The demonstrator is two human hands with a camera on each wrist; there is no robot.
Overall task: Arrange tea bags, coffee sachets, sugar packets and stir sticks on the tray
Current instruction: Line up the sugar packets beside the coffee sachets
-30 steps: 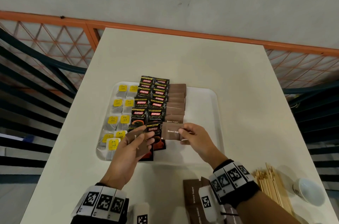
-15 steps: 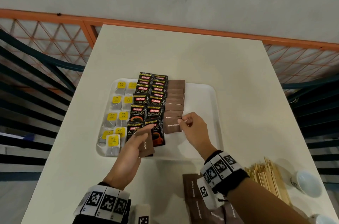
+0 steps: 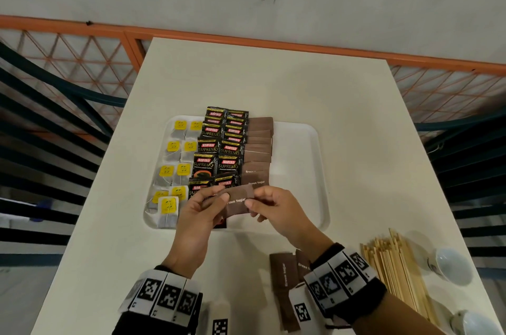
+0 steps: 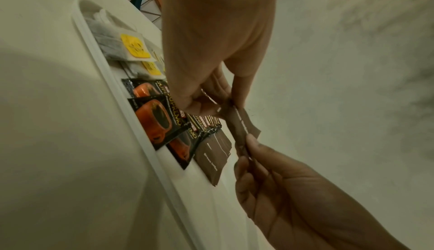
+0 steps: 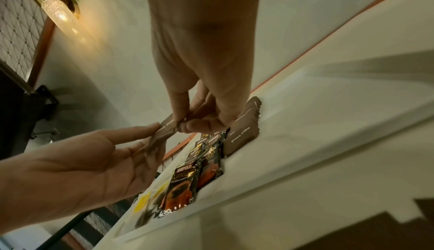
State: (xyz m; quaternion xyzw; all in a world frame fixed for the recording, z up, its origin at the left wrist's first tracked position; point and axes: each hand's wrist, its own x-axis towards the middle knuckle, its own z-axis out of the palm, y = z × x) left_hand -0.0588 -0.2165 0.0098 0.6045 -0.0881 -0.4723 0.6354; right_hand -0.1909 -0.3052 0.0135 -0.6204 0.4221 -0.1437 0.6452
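From my remote seat, the white tray [image 3: 309, 170] sits mid-table with its left rim close to the table [image 3: 273, 82] edge, and the table's left side runs along an orange mesh railing [image 3: 76, 60]. Leftmost on the tray are two columns of yellow-tagged tea bags [image 3: 175, 167]; the nearest bag lies just inside the near-left corner. Beside them run two overlapping columns of black coffee sachets [image 3: 219, 148], then one column of brown sugar packets [image 3: 258, 142] whose far end overhangs the tray's far rim. The right third of the tray is bare white surface, and so is the far half of the table.

My left hand [image 3: 200, 214] hovers over the tray's near edge, palm turned up, thumb and fingertips pinching the left end of a small bunch of brown sugar packets, the front one marked as the held sugar packet [image 3: 237, 201]. My right hand [image 3: 276, 208] meets it from the right, thumb and forefinger nipping that packet's right end; its other fingers curl underneath. The packet hangs above the near end of the sugar column, clear of the tray.

Right of my wrist, spare sugar packets [image 3: 284, 274] lie on the table, then a bundle of wooden stir sticks [image 3: 394, 271], then white cups [image 3: 451, 266] at the table's right edge.
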